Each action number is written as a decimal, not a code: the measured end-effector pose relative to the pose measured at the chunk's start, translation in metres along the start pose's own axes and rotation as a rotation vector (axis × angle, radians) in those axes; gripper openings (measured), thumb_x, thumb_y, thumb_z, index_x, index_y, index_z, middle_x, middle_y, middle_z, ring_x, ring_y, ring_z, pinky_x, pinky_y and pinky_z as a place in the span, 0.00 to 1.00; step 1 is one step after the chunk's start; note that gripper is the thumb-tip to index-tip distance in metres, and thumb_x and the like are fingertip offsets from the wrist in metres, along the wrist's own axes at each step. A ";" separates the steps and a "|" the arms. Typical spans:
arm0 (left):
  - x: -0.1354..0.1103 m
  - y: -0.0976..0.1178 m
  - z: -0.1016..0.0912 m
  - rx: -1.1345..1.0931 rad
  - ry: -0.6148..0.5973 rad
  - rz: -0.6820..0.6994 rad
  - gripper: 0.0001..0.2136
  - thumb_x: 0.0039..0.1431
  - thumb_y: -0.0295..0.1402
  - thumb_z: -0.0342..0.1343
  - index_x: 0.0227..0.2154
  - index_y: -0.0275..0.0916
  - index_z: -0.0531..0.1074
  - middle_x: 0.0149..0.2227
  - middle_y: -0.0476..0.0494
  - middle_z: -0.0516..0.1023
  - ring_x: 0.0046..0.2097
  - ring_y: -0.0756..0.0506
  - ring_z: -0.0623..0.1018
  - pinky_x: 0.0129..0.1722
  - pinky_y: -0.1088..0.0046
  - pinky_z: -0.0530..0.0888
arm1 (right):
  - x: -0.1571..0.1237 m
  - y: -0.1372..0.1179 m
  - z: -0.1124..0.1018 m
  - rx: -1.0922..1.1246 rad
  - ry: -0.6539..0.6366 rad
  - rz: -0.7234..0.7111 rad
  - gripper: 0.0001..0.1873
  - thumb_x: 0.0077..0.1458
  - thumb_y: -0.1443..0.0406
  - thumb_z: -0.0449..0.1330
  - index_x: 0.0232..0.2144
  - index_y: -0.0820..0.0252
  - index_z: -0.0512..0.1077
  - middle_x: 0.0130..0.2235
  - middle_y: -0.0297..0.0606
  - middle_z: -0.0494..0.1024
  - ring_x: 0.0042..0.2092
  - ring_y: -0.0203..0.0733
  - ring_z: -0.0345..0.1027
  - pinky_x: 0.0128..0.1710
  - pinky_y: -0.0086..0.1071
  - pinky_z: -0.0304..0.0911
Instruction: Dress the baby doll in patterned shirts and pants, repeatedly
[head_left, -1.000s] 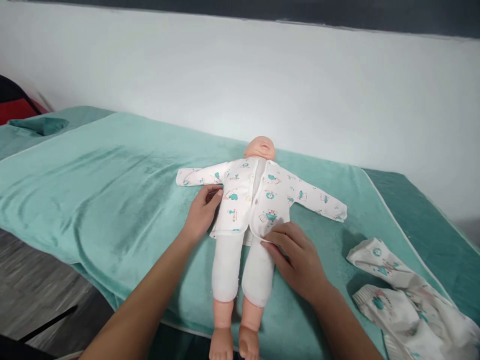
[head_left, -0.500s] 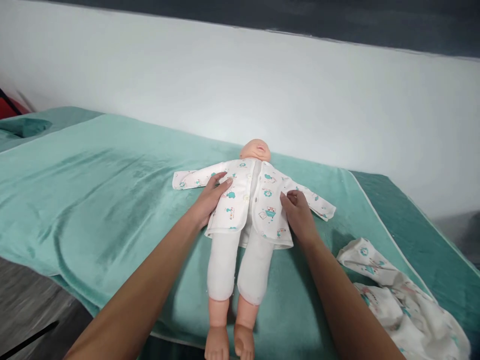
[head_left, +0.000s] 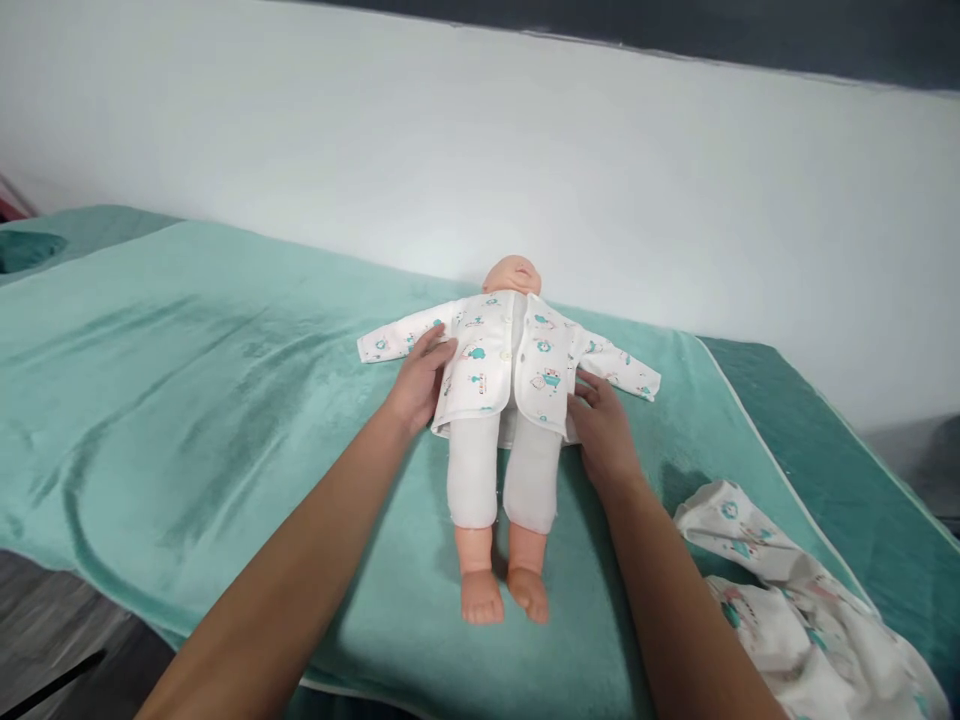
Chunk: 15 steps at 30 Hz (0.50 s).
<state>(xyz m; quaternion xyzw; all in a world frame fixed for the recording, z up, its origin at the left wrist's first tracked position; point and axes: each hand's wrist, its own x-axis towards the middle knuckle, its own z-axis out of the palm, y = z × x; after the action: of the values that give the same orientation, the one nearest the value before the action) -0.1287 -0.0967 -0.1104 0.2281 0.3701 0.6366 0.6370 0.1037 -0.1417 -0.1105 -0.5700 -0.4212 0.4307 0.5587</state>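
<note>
A baby doll (head_left: 475,470) lies on its back on the green cover, head toward the wall and bare feet toward me. It wears a white printed jacket (head_left: 480,365), whose front edges lie apart down the middle, with sleeves spread to both sides. My left hand (head_left: 421,382) holds the doll's torso at the left side through the jacket, thumb on top of the cloth. At the opposite side, my right hand (head_left: 604,425) grips the torso below the sleeve, fingers curled against the jacket. The undersides of both hands are hidden.
A crumpled white printed garment (head_left: 814,610) lies at the right, beside my right forearm. The green velvety cover (head_left: 225,400) spreads over a flat surface, whose near edge drops at the lower left. A white wall (head_left: 480,140) stands behind the doll's head.
The doll has shifted away from me toward the wall and slightly right, its feet now fully in view. My hands stay at its sides, the right fingers tucked closer to the torso.
</note>
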 end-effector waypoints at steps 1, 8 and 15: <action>-0.002 0.003 -0.002 -0.043 0.036 0.009 0.26 0.55 0.28 0.66 0.56 0.44 0.69 0.50 0.41 0.79 0.49 0.42 0.81 0.56 0.60 0.78 | -0.003 0.001 -0.003 -0.059 -0.011 0.007 0.30 0.46 0.59 0.69 0.52 0.56 0.70 0.47 0.41 0.81 0.41 0.46 0.78 0.36 0.37 0.72; 0.003 0.018 -0.017 -0.243 0.114 0.095 0.23 0.56 0.23 0.61 0.52 0.48 0.65 0.56 0.43 0.73 0.57 0.42 0.77 0.61 0.56 0.75 | -0.003 0.003 -0.020 -0.025 -0.079 0.126 0.24 0.47 0.59 0.69 0.48 0.54 0.70 0.38 0.36 0.81 0.37 0.45 0.77 0.34 0.36 0.71; 0.011 0.021 -0.029 -0.262 0.079 0.126 0.16 0.56 0.25 0.61 0.44 0.45 0.64 0.57 0.44 0.72 0.56 0.43 0.78 0.62 0.56 0.74 | 0.037 0.012 -0.049 0.228 0.141 -0.122 0.22 0.47 0.55 0.64 0.43 0.48 0.62 0.45 0.35 0.76 0.49 0.44 0.76 0.53 0.44 0.73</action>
<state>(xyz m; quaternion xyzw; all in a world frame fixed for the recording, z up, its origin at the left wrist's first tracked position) -0.1654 -0.0889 -0.1141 0.1405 0.2935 0.7265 0.6052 0.1615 -0.1195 -0.1234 -0.5049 -0.3630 0.4000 0.6733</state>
